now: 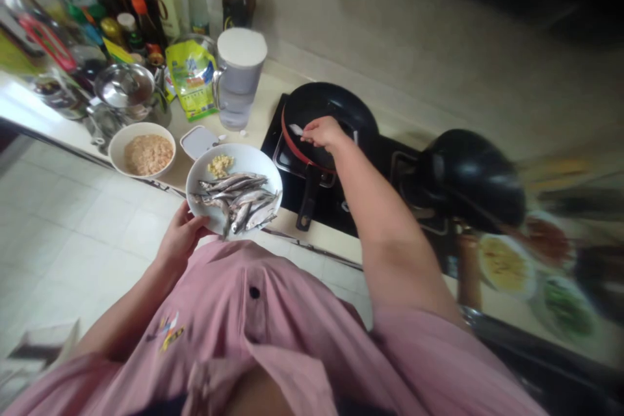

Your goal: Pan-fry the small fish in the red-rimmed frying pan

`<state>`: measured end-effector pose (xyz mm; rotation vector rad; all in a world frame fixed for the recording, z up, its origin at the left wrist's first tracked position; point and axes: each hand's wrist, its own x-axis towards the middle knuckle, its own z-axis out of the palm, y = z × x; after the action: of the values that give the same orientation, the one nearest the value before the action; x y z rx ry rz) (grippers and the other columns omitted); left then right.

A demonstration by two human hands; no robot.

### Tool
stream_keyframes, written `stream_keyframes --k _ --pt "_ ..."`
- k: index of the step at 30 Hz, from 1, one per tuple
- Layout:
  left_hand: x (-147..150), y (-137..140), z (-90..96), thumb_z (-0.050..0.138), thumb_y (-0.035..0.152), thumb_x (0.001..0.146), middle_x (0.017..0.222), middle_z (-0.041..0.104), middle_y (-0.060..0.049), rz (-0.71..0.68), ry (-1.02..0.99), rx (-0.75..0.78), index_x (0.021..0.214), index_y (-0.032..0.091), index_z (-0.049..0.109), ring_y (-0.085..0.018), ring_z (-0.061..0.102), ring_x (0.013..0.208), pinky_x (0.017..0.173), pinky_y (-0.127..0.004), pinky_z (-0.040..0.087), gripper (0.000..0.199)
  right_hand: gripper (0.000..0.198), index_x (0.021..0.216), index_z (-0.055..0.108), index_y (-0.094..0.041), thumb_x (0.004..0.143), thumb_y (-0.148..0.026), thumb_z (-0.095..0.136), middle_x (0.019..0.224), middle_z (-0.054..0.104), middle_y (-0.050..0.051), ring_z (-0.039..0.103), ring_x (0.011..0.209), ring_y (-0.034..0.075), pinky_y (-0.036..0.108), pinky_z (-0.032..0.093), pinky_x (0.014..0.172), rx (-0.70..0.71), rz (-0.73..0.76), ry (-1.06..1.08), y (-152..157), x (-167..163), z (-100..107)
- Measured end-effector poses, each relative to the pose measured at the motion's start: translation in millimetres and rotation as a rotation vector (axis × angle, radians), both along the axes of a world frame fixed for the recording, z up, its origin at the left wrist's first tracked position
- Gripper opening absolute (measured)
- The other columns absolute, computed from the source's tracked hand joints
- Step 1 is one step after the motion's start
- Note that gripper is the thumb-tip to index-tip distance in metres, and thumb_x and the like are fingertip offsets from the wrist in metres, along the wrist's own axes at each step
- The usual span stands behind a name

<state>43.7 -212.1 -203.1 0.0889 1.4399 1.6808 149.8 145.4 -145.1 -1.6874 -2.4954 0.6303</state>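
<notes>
Over the frying pan (pixel 326 96), right fingers (pixel 312 132) closed in a pinch on a small silvery fish (pixel 295 130). It points out to the left of the fingertips, just inside the pan's left wall. Not let go yet.

Left fingers (pixel 195 223) closed on the near-left rim of the white plate (pixel 249 155), held about level at the table (pixel 273 86) edge. Can't tell if the table takes any of the weight.

Status: looks early. Main fish pile (pixel 244 198) is on the plate, just right of the left fingers, well left of the right ones. Fish look whole and raw. Chopped yellow bits (pixel 221 166) sit on the same plate, beyond the pile from the left fingers; none seen in the pan.

Done: pan is on the hob (pixel 285 198), one fish carried to it. Pale strip just right of the right fingers, inside the pan: fish or glint, can't tell. Hand and forearm hide part of the pan floor, so no count of what's in. Heat on or off: can't tell.

Left to do, my read: nearly the whole pile, plus the bits if they belong in there too. No sign of browning anywhere I can see.

Nearby: bowl (pixel 116 159) of tan food left of the left fingers, water jug (pixel 238 88) left of and beyond the right fingers, wok (pixel 470 175) well to their right. None of them in hand.
</notes>
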Motion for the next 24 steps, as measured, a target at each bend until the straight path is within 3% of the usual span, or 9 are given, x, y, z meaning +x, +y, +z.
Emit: stream_keyframes --k 2,4,7,10,12,16,24 --pt "-0.6 1.4 -0.3 0.075 0.016 0.062 0.087 0.072 -0.002 0.004 0.005 0.02 0.118 0.017 0.063 -0.018 0.07 0.073 0.069 -0.031 0.062 0.057 0.023 0.107 0.073 -0.008 0.092 -0.02 0.06 0.09 0.072 0.01 0.066 0.08 0.013 0.032 0.052 0.086 0.039 0.002 -0.042 -6.8 -0.7 7.6" --pt "-1.4 3.2 -0.6 0.074 0.016 0.063 0.089 0.072 -0.002 0.001 0.021 0.035 0.117 0.017 0.063 -0.019 0.07 0.075 0.069 -0.031 0.061 0.055 0.026 0.111 0.073 -0.011 0.091 -0.021 0.061 0.104 0.071 0.014 0.067 0.097 0.023 0.042 0.05 0.093 0.194 0.038 -0.059 -18.5 5.1 19.7" --pt "-2.9 7.9 -1.3 0.072 0.015 0.062 0.092 0.071 -0.003 -0.007 0.05 0.064 0.114 0.017 0.063 -0.019 0.07 0.076 0.067 -0.031 0.061 0.053 0.031 0.117 0.073 -0.019 0.092 -0.023 0.055 0.11 0.071 0.012 0.064 0.103 0.027 0.042 0.048 0.092 0.406 0.309 0.001 -52.5 17.6 36.1" --pt "-4.6 14.1 -3.2 0.072 0.015 0.058 0.09 0.072 -0.003 -0.014 0.047 0.086 0.113 0.017 0.061 -0.019 0.07 0.073 0.064 -0.031 0.061 0.056 0.028 0.11 0.075 -0.021 0.091 -0.024 0.056 0.104 0.072 0.008 0.064 0.095 0.024 0.035 0.047 0.085 0.312 0.658 -0.004 -101.4 23.4 42.7" --pt "-5.3 17.7 -4.6 0.072 0.016 0.057 0.086 0.072 -0.002 -0.018 0.038 0.088 0.113 0.017 0.06 -0.019 0.069 0.07 0.062 -0.03 0.06 0.058 0.027 0.111 0.075 -0.022 0.091 -0.024 0.057 0.108 0.072 0.007 0.064 0.096 0.023 0.032 0.045 0.08 0.245 0.789 -0.096 -131.4 22.1 42.0" --pt "-4.1 21.3 -5.6 0.072 0.016 0.057 0.085 0.072 -0.002 -0.041 0.043 0.096 0.117 0.017 0.059 -0.019 0.069 0.069 0.061 -0.03 0.06 0.061 0.031 0.121 0.071 -0.025 0.094 -0.025 0.058 0.117 0.069 0.008 0.063 0.104 0.024 0.029 0.041 0.072 0.233 0.862 -0.303 -162.8 16.4 37.5" --pt "1.9 31.4 -6.9 0.073 0.015 0.058 0.09 0.071 -0.004 -0.058 0.048 0.094 0.113 0.016 0.061 -0.02 0.07 0.073 0.062 -0.03 0.06 0.056 0.032 0.116 0.068 -0.02 0.097 -0.014 0.042 0.117 0.068 0.011 0.061 0.106 0.024 0.03 0.041 0.071 0.327 0.873 -0.36 -164.8 25.2 28.8"
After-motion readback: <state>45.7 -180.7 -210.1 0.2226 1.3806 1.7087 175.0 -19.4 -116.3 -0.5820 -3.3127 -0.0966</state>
